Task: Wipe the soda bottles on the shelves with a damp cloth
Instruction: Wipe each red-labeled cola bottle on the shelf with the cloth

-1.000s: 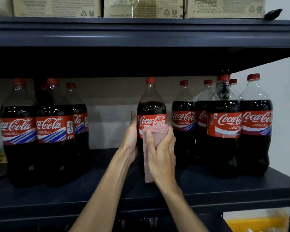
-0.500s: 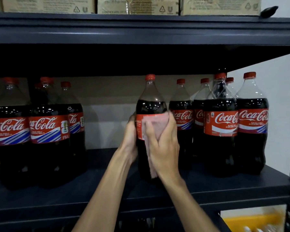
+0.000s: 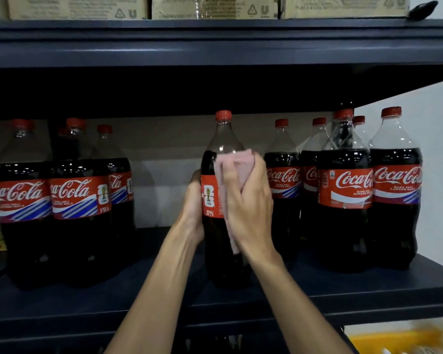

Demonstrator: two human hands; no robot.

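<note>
Bottle (image 3: 214,241) stands upright on the shelf (image 3: 241,300), long axis vertical and red cap up, in the gap between the left bottles (image 3: 79,200) and the right bottles (image 3: 345,190). The left hand (image 3: 192,213) curls round its left side at label height. The right hand (image 3: 248,208) grips a pink cloth (image 3: 237,160) against the bottle's front, fingers curled over it at the shoulder.

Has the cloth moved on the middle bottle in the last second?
Yes. The pink cloth under the right hand has slid up the held bottle, from the label's lower edge to above the red label.
</note>
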